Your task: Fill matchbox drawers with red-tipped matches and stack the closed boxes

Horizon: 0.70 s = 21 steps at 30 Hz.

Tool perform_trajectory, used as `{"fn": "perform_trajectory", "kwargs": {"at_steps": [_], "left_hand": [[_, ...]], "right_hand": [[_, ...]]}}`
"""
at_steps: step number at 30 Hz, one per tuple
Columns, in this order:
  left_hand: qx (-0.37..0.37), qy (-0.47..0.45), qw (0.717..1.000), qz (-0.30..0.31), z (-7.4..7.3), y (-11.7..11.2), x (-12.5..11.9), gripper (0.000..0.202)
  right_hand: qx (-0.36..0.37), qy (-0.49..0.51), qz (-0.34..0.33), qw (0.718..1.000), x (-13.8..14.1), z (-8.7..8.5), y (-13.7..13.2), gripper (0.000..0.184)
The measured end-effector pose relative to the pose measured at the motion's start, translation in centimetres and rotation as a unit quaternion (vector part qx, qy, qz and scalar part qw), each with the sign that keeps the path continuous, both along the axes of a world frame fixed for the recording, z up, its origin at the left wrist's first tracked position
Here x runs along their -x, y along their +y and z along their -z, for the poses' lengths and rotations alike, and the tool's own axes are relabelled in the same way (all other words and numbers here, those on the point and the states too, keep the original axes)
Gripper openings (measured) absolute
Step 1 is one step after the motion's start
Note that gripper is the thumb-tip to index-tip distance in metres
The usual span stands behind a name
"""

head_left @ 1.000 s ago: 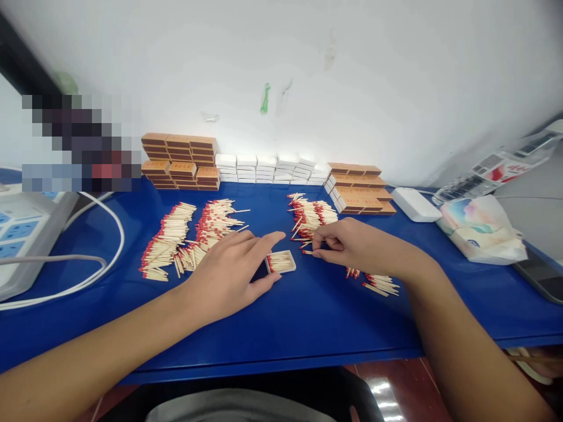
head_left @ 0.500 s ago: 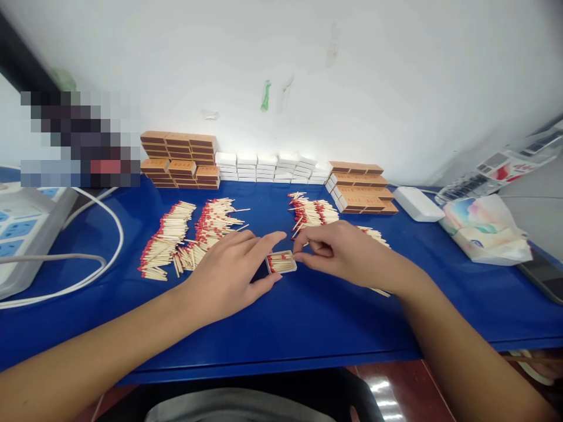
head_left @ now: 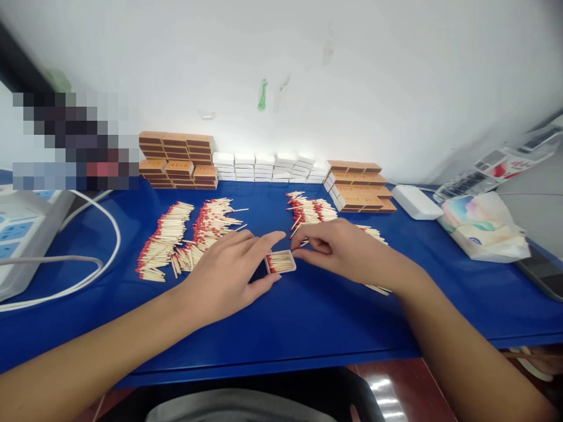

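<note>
A small white matchbox tray lies on the blue table, with red-headed matches inside, most heads toward its left end. My left hand steadies it, index finger along the far side and thumb along the near side. At the tray's right end my right hand is closed, thumb and index fingertip pinched together. Whatever lies between those fingertips is too small to make out. Loose matches spread in heaps to the left and beyond my right hand, partly covered by the hands.
Along the wall stand stacked brown matchboxes, white trays and more matchboxes on the right. A white adapter and a tissue pack sit at the right. A power strip with white cables occupies the left.
A red match head seen near the tray's right end no longer shows there. My right fingertips have shifted very slightly; my left hand stays around the tray.
</note>
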<state>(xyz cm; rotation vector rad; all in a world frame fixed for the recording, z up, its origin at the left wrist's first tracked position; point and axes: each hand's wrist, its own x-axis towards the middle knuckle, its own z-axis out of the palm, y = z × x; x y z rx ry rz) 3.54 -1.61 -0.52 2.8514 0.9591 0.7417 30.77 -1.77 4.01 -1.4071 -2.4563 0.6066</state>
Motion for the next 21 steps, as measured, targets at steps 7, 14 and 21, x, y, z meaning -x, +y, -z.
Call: {"fn": "perform_trajectory", "kwargs": {"at_steps": [7,14,21], "left_hand": [[-0.011,0.009,1.000,-0.004,-0.2,-0.2,0.0,0.059],[-0.030,0.000,1.000,-0.003,-0.4,-0.2,-0.1,0.056],[-0.031,0.010,0.999,-0.002,-0.3,-0.2,0.0,0.057]], "right_hand": [[-0.021,-0.063,0.057,0.996,-2.7,-0.1,1.4,0.026],[-0.003,-0.089,0.053,0.995,-2.3,0.2,1.5,0.023],[0.023,-0.093,0.048,0.994,-2.8,0.1,1.6,0.022]]}}
